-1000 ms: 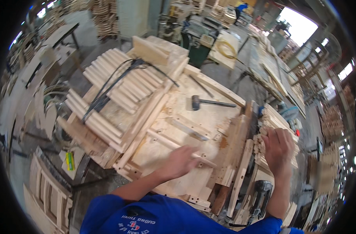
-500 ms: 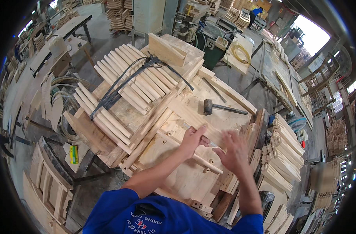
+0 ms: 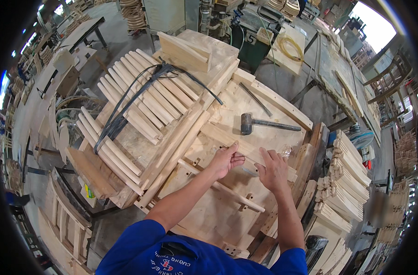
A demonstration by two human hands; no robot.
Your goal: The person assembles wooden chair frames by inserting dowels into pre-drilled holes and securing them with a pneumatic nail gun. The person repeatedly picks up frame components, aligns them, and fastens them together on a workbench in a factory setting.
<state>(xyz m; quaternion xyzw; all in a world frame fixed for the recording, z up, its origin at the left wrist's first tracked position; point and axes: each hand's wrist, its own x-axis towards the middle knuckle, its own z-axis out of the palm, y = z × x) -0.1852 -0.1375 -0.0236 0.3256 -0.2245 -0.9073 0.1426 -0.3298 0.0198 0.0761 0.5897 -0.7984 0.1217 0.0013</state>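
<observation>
My left hand (image 3: 226,161) is over the wooden frame, its thumb raised and fingers curled as if pinched on something too small to make out. To its right, my right hand (image 3: 274,171) has its thumb apart from its fingers, which reach down over a pale wooden board (image 3: 234,139). What lies under the right palm is hidden. Between the hands something thin and whitish is faintly visible. Below them a round wooden rail (image 3: 222,187) crosses the frame panel (image 3: 213,208). A black-headed mallet (image 3: 247,123) rests on the wooden surface beyond my hands.
A dark metal bar (image 3: 256,99) lies behind the mallet. At left, turned wooden legs (image 3: 147,98) are stacked with black straps (image 3: 131,98) across them. Shaped wooden pieces (image 3: 344,176) are piled at right. A block edge (image 3: 305,151) borders the worktop.
My right hand has come down and steadied from a blurred, raised pose. My left hand stays near the same spot with fingers curled. The whole view has shifted slightly.
</observation>
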